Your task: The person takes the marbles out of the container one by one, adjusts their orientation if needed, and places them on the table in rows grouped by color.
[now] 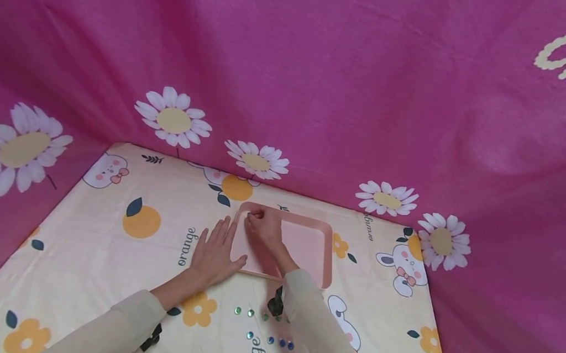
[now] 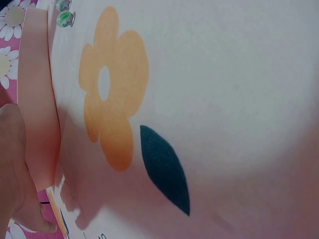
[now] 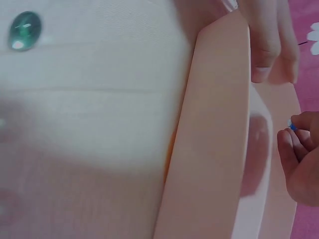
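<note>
A shallow pink tray (image 1: 327, 257) lies on the patterned cloth. My right hand (image 1: 266, 228) is over its back left corner, and in the right wrist view the thumb and fingertips pinch a small blue glass marble (image 3: 292, 125). Along the tray's left side rests my left hand (image 1: 214, 254), fingers extended and thumb spread at the near rim. In front of the tray, green marbles (image 1: 250, 313) form one row and blue marbles (image 1: 271, 340) another closer to me; my right sleeve covers part of the green row.
The table's cream cloth (image 1: 156, 266) is printed with oranges, flowers and rabbits. A magenta curtain with daisies (image 1: 319, 91) rises behind and beside the table. Black wrist camera mounts (image 1: 276, 302) sit at both forearms.
</note>
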